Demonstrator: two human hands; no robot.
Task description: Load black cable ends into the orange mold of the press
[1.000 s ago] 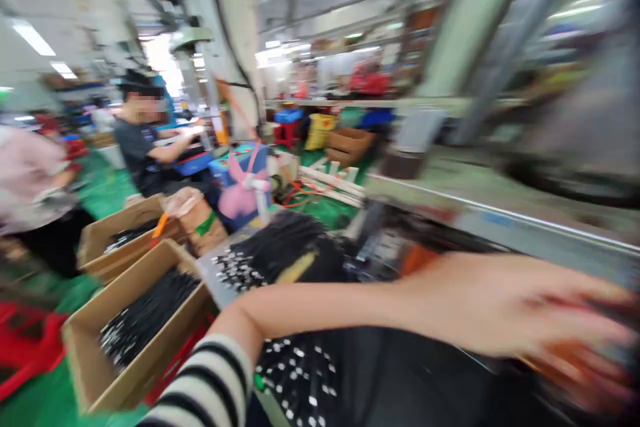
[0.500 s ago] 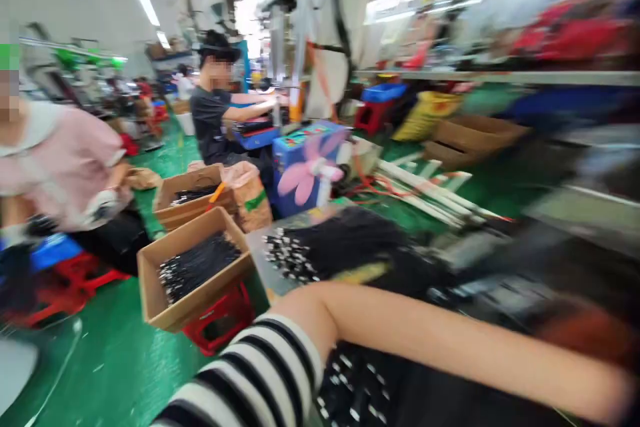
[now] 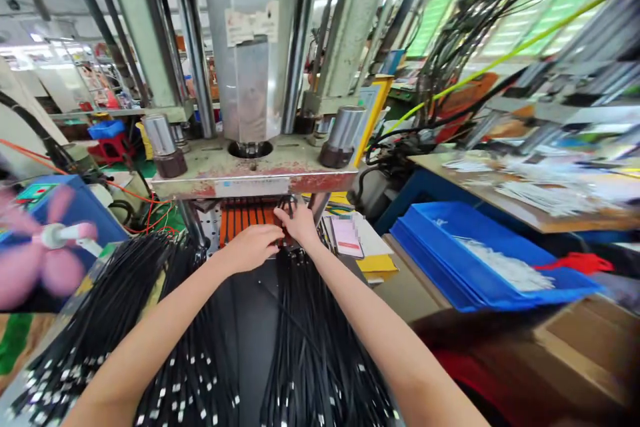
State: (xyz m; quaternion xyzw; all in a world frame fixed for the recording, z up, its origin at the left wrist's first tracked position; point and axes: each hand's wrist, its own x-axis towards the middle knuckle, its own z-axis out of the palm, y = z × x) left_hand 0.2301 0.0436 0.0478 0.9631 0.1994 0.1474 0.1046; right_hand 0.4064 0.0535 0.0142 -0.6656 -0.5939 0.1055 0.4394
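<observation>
My right hand (image 3: 299, 221) reaches under the press plate (image 3: 250, 177). Its fingers are closed around what looks like a black cable at the right end of an orange mould (image 3: 235, 217), where several dark strands lie side by side. Just left of it and nearer to me is my left hand (image 3: 256, 245), its fingers curled together; what they hold, if anything, is hidden. Below the hands, a bundle of black cables (image 3: 310, 333) with silvery ends lies on the dark work surface (image 3: 250, 340). More black cables (image 3: 120, 287) are heaped to the left, partly behind my left forearm.
The press column (image 3: 253, 87) rises straight ahead between steel rods. A phone (image 3: 345, 235) lies at the right beside yellow pads. Further right are stacked blue trays (image 3: 430, 267) with white pieces and a cardboard box (image 3: 590, 340). A pink fan (image 3: 55, 237) stands at the left.
My view has swung right, from co-workers and boxes to the press. An outstretched arm showed before; now both hands are together at the orange mould.
</observation>
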